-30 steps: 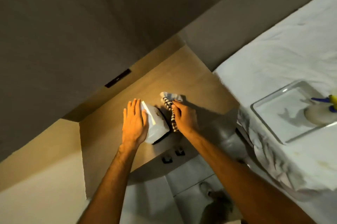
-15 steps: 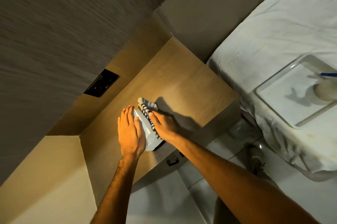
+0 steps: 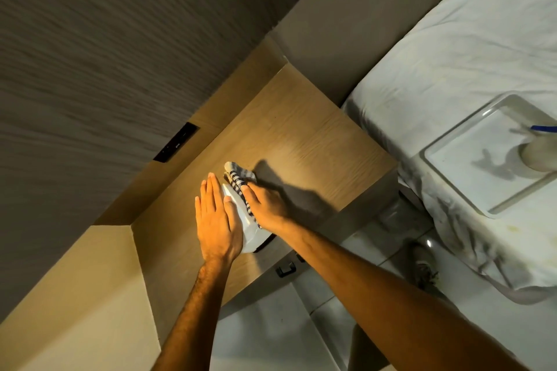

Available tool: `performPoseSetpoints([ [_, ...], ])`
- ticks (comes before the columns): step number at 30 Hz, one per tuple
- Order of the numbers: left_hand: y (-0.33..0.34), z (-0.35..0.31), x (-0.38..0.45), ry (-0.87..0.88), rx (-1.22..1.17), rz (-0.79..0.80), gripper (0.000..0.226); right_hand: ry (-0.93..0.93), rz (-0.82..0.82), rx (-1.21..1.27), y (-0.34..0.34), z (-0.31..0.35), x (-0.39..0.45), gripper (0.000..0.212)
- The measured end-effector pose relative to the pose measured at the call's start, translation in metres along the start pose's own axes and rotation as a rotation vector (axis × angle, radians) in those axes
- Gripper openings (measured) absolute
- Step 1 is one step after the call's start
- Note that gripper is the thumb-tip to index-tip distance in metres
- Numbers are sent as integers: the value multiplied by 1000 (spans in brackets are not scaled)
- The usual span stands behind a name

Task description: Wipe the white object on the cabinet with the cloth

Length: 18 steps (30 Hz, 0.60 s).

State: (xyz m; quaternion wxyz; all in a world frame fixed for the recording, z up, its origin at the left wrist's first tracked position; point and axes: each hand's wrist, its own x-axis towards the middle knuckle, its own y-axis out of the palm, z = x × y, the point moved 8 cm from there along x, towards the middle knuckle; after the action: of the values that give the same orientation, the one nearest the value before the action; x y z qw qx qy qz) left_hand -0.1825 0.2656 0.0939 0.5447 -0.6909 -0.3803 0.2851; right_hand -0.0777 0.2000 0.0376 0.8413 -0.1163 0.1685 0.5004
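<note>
A small white box-shaped object (image 3: 249,230) sits near the front edge of the wooden cabinet top (image 3: 304,141). My left hand (image 3: 217,220) lies flat against its left side, fingers straight and together. My right hand (image 3: 266,207) presses a striped grey-and-dark cloth (image 3: 238,176) onto the object's top and right side. The cloth's far end sticks out past my fingertips. Most of the object is hidden under my two hands.
A dark socket panel (image 3: 176,143) is set in the back panel behind the cabinet. To the right stands a bed with white sheets (image 3: 452,48) holding a clear tray (image 3: 470,177) with a cup. Drawer handles (image 3: 285,269) show below the cabinet edge, over a tiled floor.
My right hand with the cloth has slid from the object's right side up onto its top, closer to my left hand. The camera view has also shifted.
</note>
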Motion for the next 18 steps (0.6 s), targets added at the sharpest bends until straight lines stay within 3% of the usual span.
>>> performPoseSetpoints([
  [5, 1, 0, 0, 7, 7, -2, 69, 40, -39, 3, -2, -29, -32, 38],
  [11, -1, 1, -1, 9, -15, -21, 66, -65, 4, 41, 4, -2, -20, 41],
  [18, 1, 0, 0, 11, 15, -11, 67, 48, -42, -41, -1, -25, -13, 42],
])
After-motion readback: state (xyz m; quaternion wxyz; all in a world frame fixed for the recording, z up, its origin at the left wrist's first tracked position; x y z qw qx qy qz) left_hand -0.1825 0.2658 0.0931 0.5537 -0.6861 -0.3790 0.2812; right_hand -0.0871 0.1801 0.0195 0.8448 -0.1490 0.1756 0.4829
